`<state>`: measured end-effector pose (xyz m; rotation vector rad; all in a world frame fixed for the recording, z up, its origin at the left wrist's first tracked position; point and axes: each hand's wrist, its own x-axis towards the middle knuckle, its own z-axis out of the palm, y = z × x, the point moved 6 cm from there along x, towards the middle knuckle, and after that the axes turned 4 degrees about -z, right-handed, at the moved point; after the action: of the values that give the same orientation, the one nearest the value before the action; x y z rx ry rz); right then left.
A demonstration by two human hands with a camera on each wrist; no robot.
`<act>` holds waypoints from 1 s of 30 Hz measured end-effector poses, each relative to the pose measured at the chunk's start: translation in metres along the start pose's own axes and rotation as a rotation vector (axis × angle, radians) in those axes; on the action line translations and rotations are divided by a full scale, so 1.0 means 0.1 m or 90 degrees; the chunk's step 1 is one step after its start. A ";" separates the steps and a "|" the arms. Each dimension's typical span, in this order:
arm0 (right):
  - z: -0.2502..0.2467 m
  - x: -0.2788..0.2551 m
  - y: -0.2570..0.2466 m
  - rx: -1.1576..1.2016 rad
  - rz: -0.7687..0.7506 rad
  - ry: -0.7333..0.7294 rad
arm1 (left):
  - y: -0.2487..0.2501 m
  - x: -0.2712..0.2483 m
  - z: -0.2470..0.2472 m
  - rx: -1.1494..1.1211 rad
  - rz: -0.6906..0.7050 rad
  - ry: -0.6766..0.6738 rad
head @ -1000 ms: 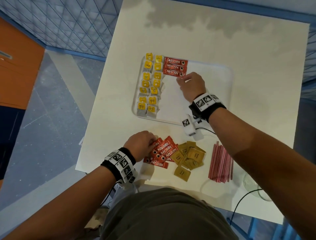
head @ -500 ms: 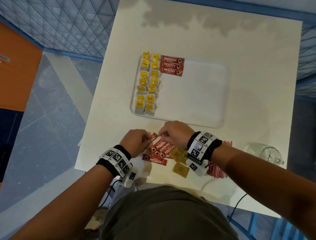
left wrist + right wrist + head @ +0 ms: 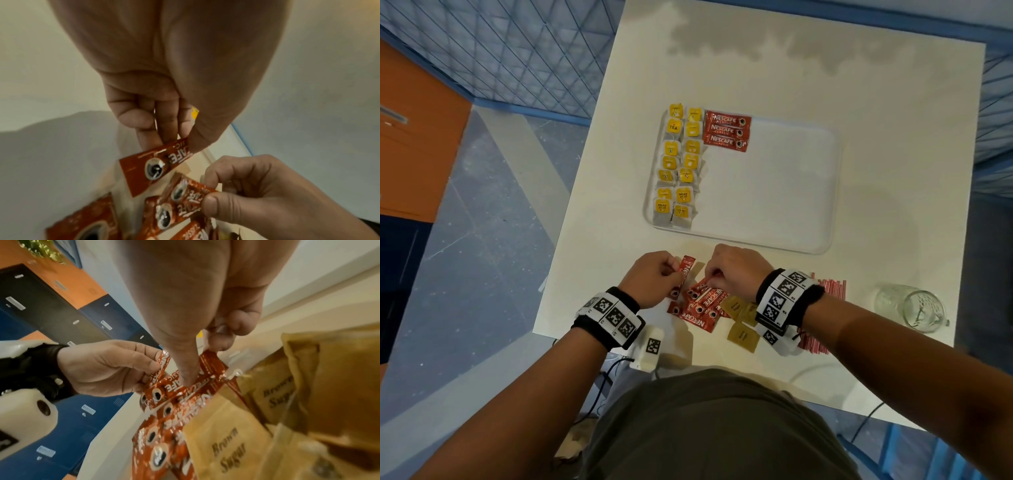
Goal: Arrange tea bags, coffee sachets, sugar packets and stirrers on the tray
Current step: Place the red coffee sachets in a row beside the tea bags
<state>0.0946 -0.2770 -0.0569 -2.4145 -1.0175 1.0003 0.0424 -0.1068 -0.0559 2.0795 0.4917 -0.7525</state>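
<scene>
Near table edge: tan paper brown-sugar packets beside loose red foil coffee sachets. Left hand pinches one lifted red sachet; right hand pinches another sachet. Beyond: white rectangular plastic tray carrying yellow-tagged tea bags, three sachets.

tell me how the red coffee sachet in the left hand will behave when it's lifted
Probably very light: the left hand lifts the coffee sachet by a fingertip pinch at one end. Likely fairly stiff, since its free end juts out straight without drooping. The glossy foil may be a bit slippery.
</scene>
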 end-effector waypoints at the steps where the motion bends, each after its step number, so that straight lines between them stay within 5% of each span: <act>1: -0.04 -0.02 0.00 0.011 0.003 0.006 | 0.02 0.00 -0.01 -0.014 0.000 0.004; 8: -0.35 -0.13 -0.01 0.102 0.008 0.060 | 0.21 -0.03 -0.03 -0.085 0.019 -0.018; 18: -0.58 -0.06 0.21 0.524 0.147 0.254 | 0.61 -0.03 -0.09 -0.283 0.066 -0.018; 30: -0.79 -0.03 0.17 0.536 0.120 0.359 | 0.80 0.10 -0.19 -0.387 0.056 0.048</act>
<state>0.1580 -0.2933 -0.0090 -1.8866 -0.1138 0.5592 0.1029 -0.1350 -0.0072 1.5504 0.5815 -0.4032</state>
